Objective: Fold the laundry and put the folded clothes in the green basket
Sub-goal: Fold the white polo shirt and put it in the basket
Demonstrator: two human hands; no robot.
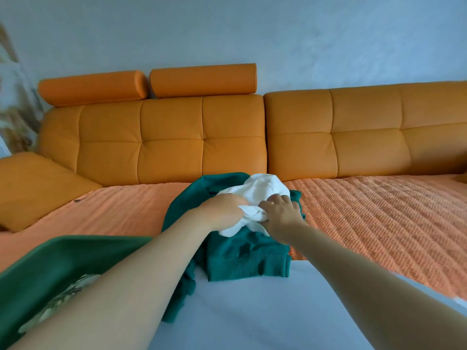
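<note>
The white garment [260, 190] lies crumpled on top of a teal knit sweater [242, 258], at the sweater's 12 o'clock end, and both rest on the textured orange seat cover [379, 210] of the sofa [177, 135]. The person's left hand [222, 210] has its fingers curled into the bunched near edge of the white cloth, and the right hand [280, 213] pinches the same bunch just beside it, at its 3 o'clock. The cloth looks thin, light and wholly limp, so it would likely sag and twist if lifted from the middle; a hold at two corners or along a hem, hands spread apart, should let it hang flat for folding. The sweater beneath looks thicker and heavier, its ribbed hem toward 6 o'clock. The green basket [50, 263] sits at 8 o'clock in view, with a patterned cloth [68, 291] inside.
</note>
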